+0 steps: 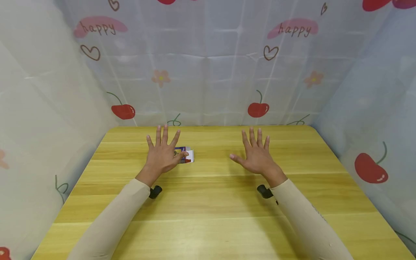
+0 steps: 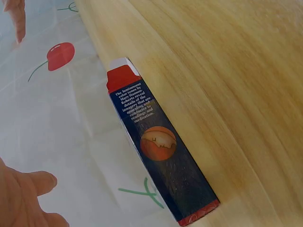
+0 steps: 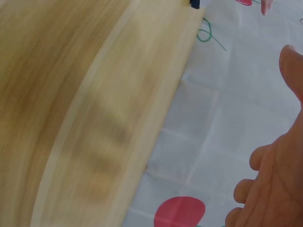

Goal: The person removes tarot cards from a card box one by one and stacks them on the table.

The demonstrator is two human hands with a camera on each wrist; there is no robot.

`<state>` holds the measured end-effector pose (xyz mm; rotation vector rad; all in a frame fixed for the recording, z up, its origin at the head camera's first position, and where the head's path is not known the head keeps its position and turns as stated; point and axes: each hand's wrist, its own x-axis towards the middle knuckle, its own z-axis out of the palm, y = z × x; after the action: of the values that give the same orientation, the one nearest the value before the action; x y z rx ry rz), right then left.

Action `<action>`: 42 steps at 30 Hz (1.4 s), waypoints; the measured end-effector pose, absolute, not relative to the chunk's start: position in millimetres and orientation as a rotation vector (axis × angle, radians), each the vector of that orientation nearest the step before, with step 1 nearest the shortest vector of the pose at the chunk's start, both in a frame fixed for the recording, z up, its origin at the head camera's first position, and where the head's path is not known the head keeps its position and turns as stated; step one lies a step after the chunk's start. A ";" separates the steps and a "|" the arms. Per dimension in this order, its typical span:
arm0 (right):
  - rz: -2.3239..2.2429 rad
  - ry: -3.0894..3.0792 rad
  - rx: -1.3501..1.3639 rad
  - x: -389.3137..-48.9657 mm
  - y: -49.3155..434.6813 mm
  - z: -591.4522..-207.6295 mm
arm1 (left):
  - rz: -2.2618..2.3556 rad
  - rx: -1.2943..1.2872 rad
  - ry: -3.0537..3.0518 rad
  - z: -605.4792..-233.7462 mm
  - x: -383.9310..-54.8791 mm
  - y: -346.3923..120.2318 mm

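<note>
A small printed cardboard box (image 1: pixel 190 157) lies on the table toward its far side, partly hidden behind my left hand (image 1: pixel 160 157). In the left wrist view the box (image 2: pixel 163 165) shows a dark blue side with white text, an orange round picture, red ends and a white flap at one end. My left hand hovers over the box with fingers spread and thumb straight, holding nothing. To the right, my right hand (image 1: pixel 259 159) is held over bare wood, its fingers also spread and nothing in it.
The light wooden table (image 1: pixel 208 206) is bordered by a white curtain (image 1: pixel 208 86) printed with cherries, hearts and flowers at the back and both sides. Black wrist-worn devices (image 1: pixel 264 191) stick out beneath both wrists.
</note>
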<state>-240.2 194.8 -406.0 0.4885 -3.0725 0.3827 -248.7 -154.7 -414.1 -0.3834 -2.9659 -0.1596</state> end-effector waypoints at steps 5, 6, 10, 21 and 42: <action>0.397 -3.084 0.484 -240.3 196.1 -407.5 | -0.160 -0.391 -2.987 -414.4 -249.3 -154.1; 0.397 -3.099 0.476 -240.0 197.1 -407.2 | -0.171 -0.398 -3.002 -414.1 -249.7 -154.7; 0.401 -3.263 0.383 -234.8 207.1 -403.6 | -0.202 -0.445 -3.114 -414.9 -254.8 -165.1; 0.360 -3.554 0.300 -210.8 245.6 -430.5 | -0.373 -0.610 -3.262 -446.0 -283.7 -195.2; 0.370 -3.381 0.329 -204.4 240.8 -439.2 | -1.254 -0.671 -2.944 -421.6 -291.4 -196.4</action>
<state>-204.4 240.8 -439.2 0.3293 -3.3814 0.3698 -291.4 -196.4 -421.6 -0.6712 -2.9435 -1.2536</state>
